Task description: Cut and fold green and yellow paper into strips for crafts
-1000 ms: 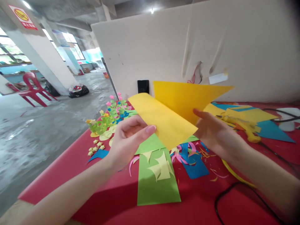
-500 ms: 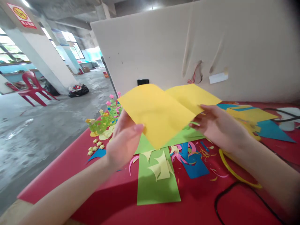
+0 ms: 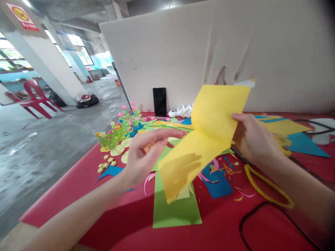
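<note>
A creased yellow sheet of paper (image 3: pixel 220 111) hangs above the table, one half upright and the other slanting down toward me. My right hand (image 3: pixel 248 137) pinches its right edge, thumb in front and the other fingers hidden behind. Just left of the sheet, my left hand (image 3: pixel 146 153) holds nothing, its fingers partly bent and pointing right, thumb a little apart. The hand's shadow falls on the lower half of the paper. Beneath lies a green sheet (image 3: pixel 178 212) with pale yellow scraps (image 3: pixel 183 194) on it, partly covered from view.
Blue paper (image 3: pixel 220 186) and pink cuttings lie on the red tabletop (image 3: pixel 125 216). Paper plants (image 3: pixel 112 139) and small folded stars (image 3: pixel 107 164) stand at left. A black phone (image 3: pixel 159 101) leans on the back panel. Yellow-handled scissors (image 3: pixel 269 188) and a black cable (image 3: pixel 243 226) lie at right.
My left hand has come off the yellow paper. The sheet has swung to the right and unfolded downward in my right hand, uncovering the phone behind it.
</note>
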Tool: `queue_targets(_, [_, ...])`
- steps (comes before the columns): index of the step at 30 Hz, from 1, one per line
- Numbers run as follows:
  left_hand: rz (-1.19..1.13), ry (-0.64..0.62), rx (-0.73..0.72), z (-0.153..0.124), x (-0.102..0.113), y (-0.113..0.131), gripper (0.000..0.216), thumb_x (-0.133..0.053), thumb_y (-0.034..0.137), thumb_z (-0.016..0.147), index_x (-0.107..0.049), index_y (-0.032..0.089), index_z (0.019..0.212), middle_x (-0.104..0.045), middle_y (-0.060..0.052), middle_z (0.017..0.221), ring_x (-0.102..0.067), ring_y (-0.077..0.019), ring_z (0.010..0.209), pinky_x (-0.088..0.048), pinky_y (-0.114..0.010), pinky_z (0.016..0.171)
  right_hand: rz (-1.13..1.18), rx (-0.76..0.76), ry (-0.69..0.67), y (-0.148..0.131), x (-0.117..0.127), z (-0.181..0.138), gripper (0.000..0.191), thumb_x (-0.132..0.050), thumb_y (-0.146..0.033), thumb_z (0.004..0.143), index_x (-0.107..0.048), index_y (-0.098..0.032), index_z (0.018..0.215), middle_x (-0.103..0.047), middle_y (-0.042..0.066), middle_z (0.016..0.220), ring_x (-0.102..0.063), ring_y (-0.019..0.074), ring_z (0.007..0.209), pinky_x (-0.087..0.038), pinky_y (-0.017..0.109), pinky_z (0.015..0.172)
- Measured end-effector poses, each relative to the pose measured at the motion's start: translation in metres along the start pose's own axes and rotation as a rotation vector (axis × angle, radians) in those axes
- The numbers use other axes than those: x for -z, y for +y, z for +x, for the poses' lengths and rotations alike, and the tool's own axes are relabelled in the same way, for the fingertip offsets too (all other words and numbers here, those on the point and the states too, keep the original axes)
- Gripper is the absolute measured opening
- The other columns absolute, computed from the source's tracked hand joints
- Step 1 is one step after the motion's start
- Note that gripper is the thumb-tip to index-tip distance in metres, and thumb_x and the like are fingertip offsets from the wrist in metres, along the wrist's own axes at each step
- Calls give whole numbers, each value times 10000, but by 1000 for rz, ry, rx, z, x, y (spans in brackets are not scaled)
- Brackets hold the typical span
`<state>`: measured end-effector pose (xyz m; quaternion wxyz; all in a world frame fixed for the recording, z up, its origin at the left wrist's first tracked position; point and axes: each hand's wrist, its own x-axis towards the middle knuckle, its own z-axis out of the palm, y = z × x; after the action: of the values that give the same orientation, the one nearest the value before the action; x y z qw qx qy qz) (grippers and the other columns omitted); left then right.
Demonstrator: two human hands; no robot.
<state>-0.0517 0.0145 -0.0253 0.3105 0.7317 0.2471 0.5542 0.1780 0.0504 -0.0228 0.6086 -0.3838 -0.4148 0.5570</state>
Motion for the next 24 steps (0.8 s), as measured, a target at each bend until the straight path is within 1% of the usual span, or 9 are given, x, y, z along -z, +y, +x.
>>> queue_targets(2, [152, -130, -82, -2, -1, 4, 340, -394, 110, 866, -600, 245, 1100, -693, -15, 976, -629, -172, 930, -513, -303, 779, 20, -51, -68, 0, -7, -8, 176, -478, -293, 819, -583, -225, 942, -581, 30, 1145, -522, 219, 1065, -486, 280, 740])
queue_targets(4, [323, -220, -224, -1, -1, 6, 384, -381, 84, 865, -526, 233, 1188, -696, -21, 979, -624, -155, 954, -434, -343, 938, 45, -105, -129, 0, -14, -16, 218, -443, -297, 837, -581, -249, 997, -588, 7, 1144, -530, 206, 1060, -489, 275, 751])
queue_targets(7, [523, -293, -415, 0, -4, 8, 393, -418, 14, 826, -518, 156, 1179, -654, -81, 1090, -571, -165, 1069, -304, -383, 1055, 74, -205, -210, -3, -23, -28, 269, -414, -318, 843, -581, -258, 1044, -622, 8, 1093, -557, 211, 1030, -496, 294, 764])
queue_targets(9, [573, -331, -481, 1, -7, 10, 323, -481, 33, 809, -560, 124, 1109, -620, -114, 1144, -509, -193, 1151, -337, -381, 1039, 94, -284, -271, -5, -28, -35, 303, -398, -336, 843, -585, -240, 1061, -649, 26, 1036, -580, 223, 995, -498, 319, 772])
queue_targets(12, [594, -339, -492, 1, -10, 14, 293, -583, 159, 790, -571, 130, 1081, -609, -118, 1158, -439, -222, 1217, -412, -370, 988, 185, -389, -411, -8, -32, -42, 353, -377, -370, 849, -572, -227, 1106, -672, 35, 967, -609, 229, 940, -501, 346, 780])
queue_targets(14, [629, -327, -477, 1, -10, 15, 360, -629, 261, 763, -562, 146, 1097, -601, -114, 1172, -439, -232, 1216, -392, -388, 1003, 249, -416, -517, -10, -32, -45, 367, -375, -393, 856, -566, -229, 1124, -677, 34, 948, -620, 225, 916, -506, 350, 776])
queue_targets(17, [684, -290, -447, 1, -8, 16, 471, -655, 387, 720, -547, 167, 1123, -590, -112, 1192, -489, -239, 1167, -352, -406, 1022, 266, -404, -584, -11, -31, -49, 298, -429, -354, 854, -603, -250, 1072, -682, 14, 933, -630, 198, 892, -519, 302, 747])
queue_targets(19, [716, -246, -426, 2, -8, 17, 477, -654, 391, 720, -542, 181, 1133, -593, -104, 1191, -520, -228, 1134, -345, -391, 1022, 234, -407, -607, -11, -29, -51, 264, -505, -264, 825, -606, -287, 1068, -682, -11, 930, -634, 176, 883, -524, 256, 713])
queue_targets(24, [787, -172, -420, 3, -7, 20, 409, -656, 278, 739, -554, 171, 1121, -606, -89, 1176, -544, -201, 1105, -341, -358, 1018, 174, -431, -627, -8, -26, -53, 440, -555, -166, 784, -516, -339, 1186, -646, -11, 1049, -616, 173, 940, -511, 265, 768])
